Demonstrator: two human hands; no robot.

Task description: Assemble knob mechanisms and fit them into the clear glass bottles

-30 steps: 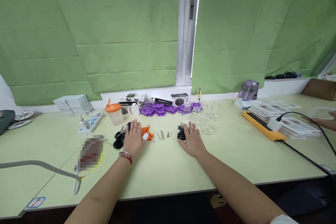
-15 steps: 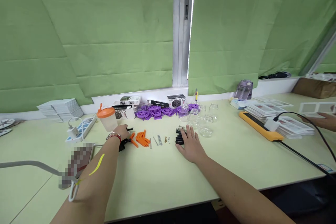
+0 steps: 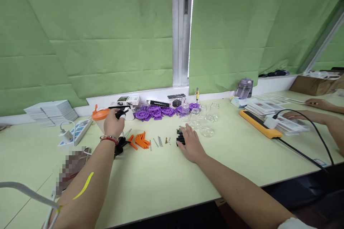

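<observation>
My left hand is raised above the table, closed on a thin black part that sticks out to the right of my fingers. Below it lie other black parts and a small heap of orange plastic pieces. My right hand lies flat on the table, fingers stretched out, with its fingertips at a pile of small black pieces. Several screws lie between the orange pieces and the black pile.
Purple gear-like parts, small boxes and clear glass jars sit near the window sill. An orange-lidded cup and a power strip stand at left. A yellow power strip with black cable lies right, by another person's hands.
My left hand has lifted off the table from the black parts and now holds a thin black part in the air. My right hand has stayed flat by the black pile.
</observation>
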